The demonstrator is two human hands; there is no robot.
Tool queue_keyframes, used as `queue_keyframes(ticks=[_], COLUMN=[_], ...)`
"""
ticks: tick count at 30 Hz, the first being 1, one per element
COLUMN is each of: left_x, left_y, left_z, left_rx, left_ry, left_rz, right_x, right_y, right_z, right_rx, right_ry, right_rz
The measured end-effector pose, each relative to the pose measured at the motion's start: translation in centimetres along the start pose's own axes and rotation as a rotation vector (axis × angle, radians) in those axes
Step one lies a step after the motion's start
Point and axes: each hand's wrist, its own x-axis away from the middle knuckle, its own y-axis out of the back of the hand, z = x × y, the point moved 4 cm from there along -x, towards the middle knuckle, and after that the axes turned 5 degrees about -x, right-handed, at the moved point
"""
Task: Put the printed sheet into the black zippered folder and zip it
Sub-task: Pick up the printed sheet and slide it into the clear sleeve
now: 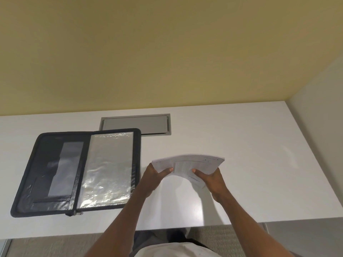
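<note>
Pinching grips are shown at both ends of the sheet (194,162): its left edge is held by the left hand (156,173) and its near right part by the right hand (211,179), thumbs on top, so that it is bowed upward above the desk (250,145). The carrying-over is judged to be the step in hand. A leftward move is called for, to the folder (46,173), which is laid open and flat, well apart, with a clear sleeve (107,167) on its right half. The zip pull (75,213) is seen at its near edge.
</note>
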Motion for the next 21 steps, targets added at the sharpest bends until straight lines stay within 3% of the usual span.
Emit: queue_keyframes(ticks=[16,21], left_x=[0.0,-0.6], left_y=[-0.2,1.7], left_z=[2.2,1.1], left_rx=[-0.009,-0.071], left_ry=[0.06,0.073], left_rz=[-0.009,0.093], right_x=[-0.2,-1.0], right_y=[0.0,-0.6], right_z=[-1.3,1.0], right_rx=[0.06,0.164], right_ry=[-0.013,-0.004], right_rz=[0.008,0.144])
